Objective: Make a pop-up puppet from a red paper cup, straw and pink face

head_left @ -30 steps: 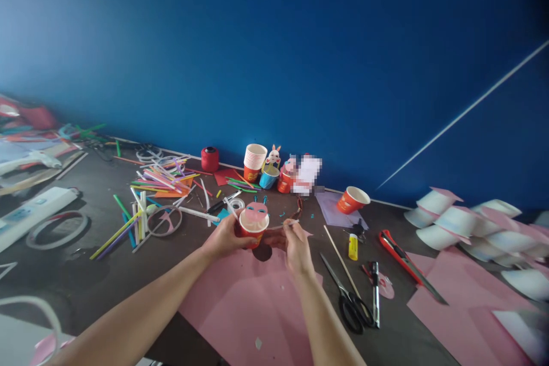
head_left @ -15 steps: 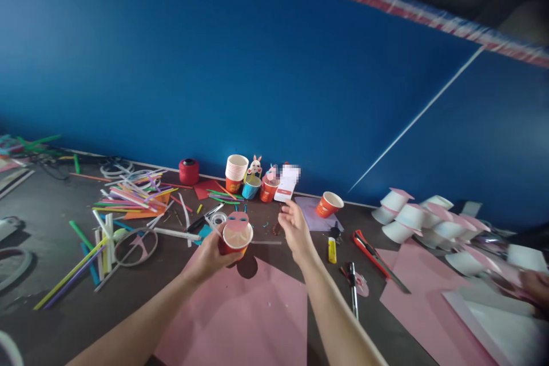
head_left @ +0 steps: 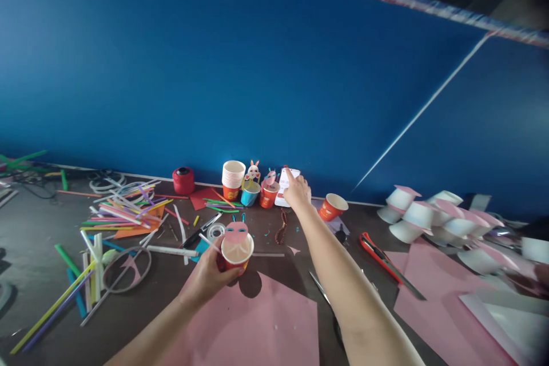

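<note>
My left hand (head_left: 210, 272) is wrapped round an orange paper cup (head_left: 237, 253) above the pink sheet (head_left: 266, 326). A pink paper face with blue ears (head_left: 236, 231) stands up at the cup's far rim, and a white straw lies by my fingers. My right hand (head_left: 297, 190) reaches to the phone (head_left: 283, 194) against the wall, with a finger at its screen; it holds nothing and its fingers are partly spread. Beside the phone are an orange cup with a pink figure (head_left: 269, 193) and a blue cup with a white rabbit figure (head_left: 250, 193).
Stacked cups (head_left: 233, 174) and a red spool (head_left: 183, 181) stand along the wall. Coloured strips (head_left: 124, 209) lie left. Another orange cup (head_left: 333, 206), a red cutter (head_left: 386, 260) and white cups with pink paper (head_left: 418, 216) are right. A person's hand shows at the right edge.
My right hand has moved forward and up from above the table to the phone. The left hand still holds the cup, and the view has shifted slightly.
</note>
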